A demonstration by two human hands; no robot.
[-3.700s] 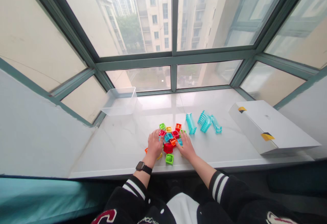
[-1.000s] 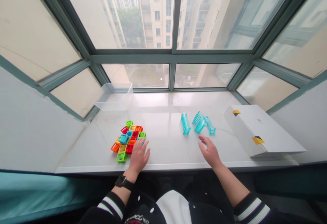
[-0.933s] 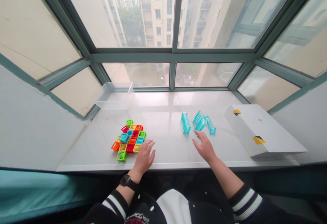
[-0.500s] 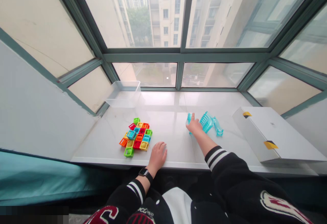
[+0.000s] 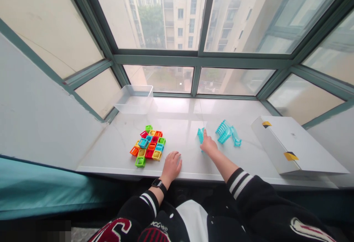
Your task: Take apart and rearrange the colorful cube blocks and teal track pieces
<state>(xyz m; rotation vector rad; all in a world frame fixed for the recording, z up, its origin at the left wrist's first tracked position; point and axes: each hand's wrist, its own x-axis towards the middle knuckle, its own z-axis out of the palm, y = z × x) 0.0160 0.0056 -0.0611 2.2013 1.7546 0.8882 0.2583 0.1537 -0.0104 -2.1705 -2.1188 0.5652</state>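
My right hand [image 5: 209, 145] grips the right side of a translucent blue ribbed plastic track piece [image 5: 200, 135], its index finger stretched along the edge. The piece stands on or just above the white sill; I cannot tell which. Right of this hand lie a curved translucent blue track piece [image 5: 223, 131] and a narrower blue piece [image 5: 236, 137]. My left hand [image 5: 172, 164] rests on the sill near its front edge, fingers extended and holding nothing. Just left of it lies a cluster of red, yellow, green, orange and blue hollow square blocks [image 5: 149, 153].
A clear plastic bin [image 5: 135, 107] stands at the back left by the window. At the right is a large white box [image 5: 301, 144] with yellow-and-black tabs. The marble-look sill [image 5: 182, 115] ends at a front edge close to my body, and window frames enclose it.
My right hand has moved left and slightly nearer with the blue track piece, away from the two other blue pieces. My left hand stays on the sill. The view has shifted slightly.
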